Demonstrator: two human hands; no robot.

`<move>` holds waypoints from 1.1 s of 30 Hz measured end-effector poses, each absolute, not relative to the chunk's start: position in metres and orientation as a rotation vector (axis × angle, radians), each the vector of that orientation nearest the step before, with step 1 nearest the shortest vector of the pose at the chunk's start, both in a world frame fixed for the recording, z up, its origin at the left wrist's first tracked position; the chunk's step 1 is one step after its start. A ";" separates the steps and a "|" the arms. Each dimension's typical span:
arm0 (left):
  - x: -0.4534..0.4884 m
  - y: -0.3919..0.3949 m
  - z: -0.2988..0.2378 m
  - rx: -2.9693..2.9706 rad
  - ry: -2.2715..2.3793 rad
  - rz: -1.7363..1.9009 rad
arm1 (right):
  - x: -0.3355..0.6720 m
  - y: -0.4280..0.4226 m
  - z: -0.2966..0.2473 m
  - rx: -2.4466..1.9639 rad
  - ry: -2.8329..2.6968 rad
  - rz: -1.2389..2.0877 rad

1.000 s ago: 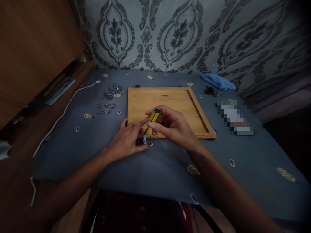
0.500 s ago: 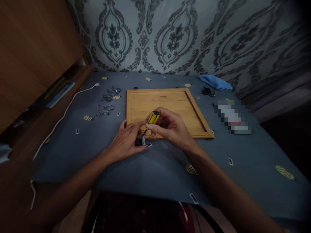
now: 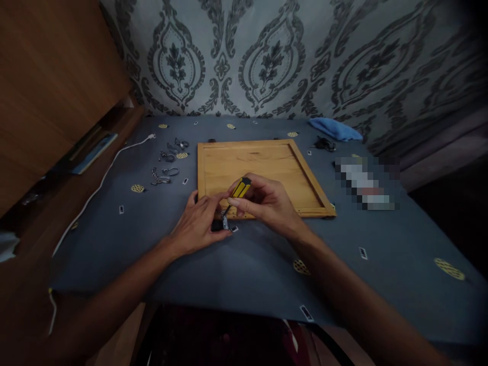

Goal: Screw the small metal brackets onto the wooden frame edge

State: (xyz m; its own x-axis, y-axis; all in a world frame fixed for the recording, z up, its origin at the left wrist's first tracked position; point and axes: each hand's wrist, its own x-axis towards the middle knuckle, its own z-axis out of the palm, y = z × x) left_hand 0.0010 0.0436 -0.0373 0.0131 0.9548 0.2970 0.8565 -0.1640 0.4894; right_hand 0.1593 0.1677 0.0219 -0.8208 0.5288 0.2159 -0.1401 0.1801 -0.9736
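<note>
Right hand pinches screwdriver; left hand grips metal fitting beside wooden panel. Keep tip seated, shaft straight, pressure steady; brace fitting from left.

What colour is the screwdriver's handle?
Yellow and black handle, clearest in the head view.

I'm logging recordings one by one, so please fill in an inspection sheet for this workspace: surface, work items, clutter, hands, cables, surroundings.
Surface: grey-blue tablecloth with yellow pineapple motifs.
Work items: framed board lying flat; screwdriver angled down towards a metal part at its near edge; tip contact unclear.
Clutter: small metal pieces left; rag, dark bundle and pixelated item right.
Hands: right hand grips screwdriver; left hand beside metal part, hold unclear.
Cables: white cable along left side.
Surroundings: patterned wall; wooden cabinet left.
</note>
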 end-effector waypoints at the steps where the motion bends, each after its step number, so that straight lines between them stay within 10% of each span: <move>1: 0.001 0.044 -0.037 2.107 1.909 0.861 | 0.160 0.168 0.023 -0.356 -1.950 1.697; 33: 0.007 0.065 0.043 2.100 1.592 1.497 | 0.151 0.167 0.010 -0.296 -2.118 1.275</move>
State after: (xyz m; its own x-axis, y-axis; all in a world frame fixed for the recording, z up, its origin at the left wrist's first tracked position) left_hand 0.0074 0.0651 0.0434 -0.0367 0.7805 0.6241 0.6709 -0.4436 0.5942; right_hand 0.1515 0.1667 0.0095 -0.7696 0.4922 0.4068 -0.1289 0.5041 -0.8540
